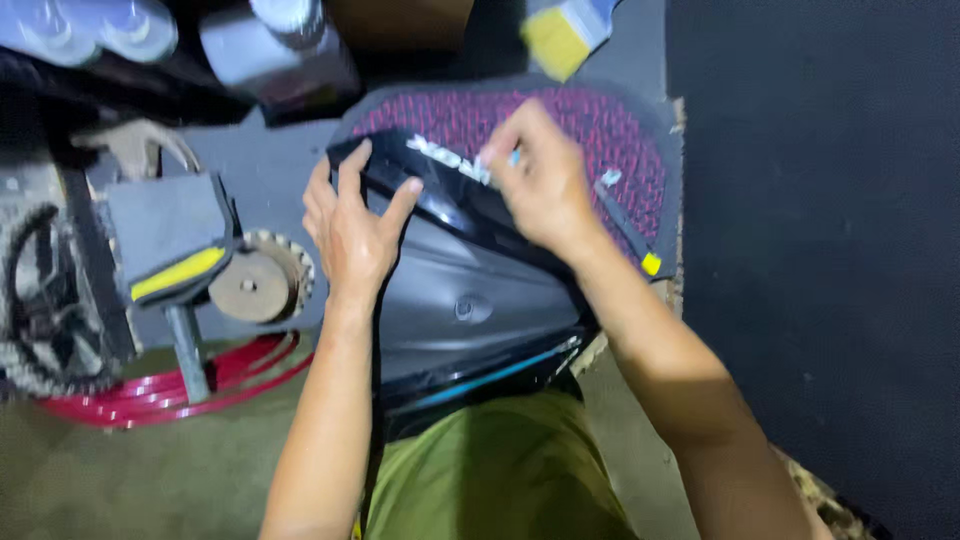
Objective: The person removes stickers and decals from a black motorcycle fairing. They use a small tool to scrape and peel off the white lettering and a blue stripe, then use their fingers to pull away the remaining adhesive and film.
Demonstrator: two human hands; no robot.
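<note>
A glossy black plastic fairing panel (470, 300) with a thin blue stripe rests on my lap, its far end over a black mat with red mesh (610, 130). My left hand (350, 225) grips the panel's upper left edge, fingers spread over the rim. My right hand (540, 175) is pinched at the white sticker on the panel's top edge, with a small pale blue piece between the fingertips. The motion is blurred, so the exact pinch is hard to read.
A bicycle pedal with a yellow reflector (175, 270), a toothed sprocket (262, 282), a chain (40, 300) and a red wheel rim (180, 390) lie at the left. Dark containers (280, 50) and a yellow object (555, 38) sit at the top. Dark floor matting (820, 250) lies to the right.
</note>
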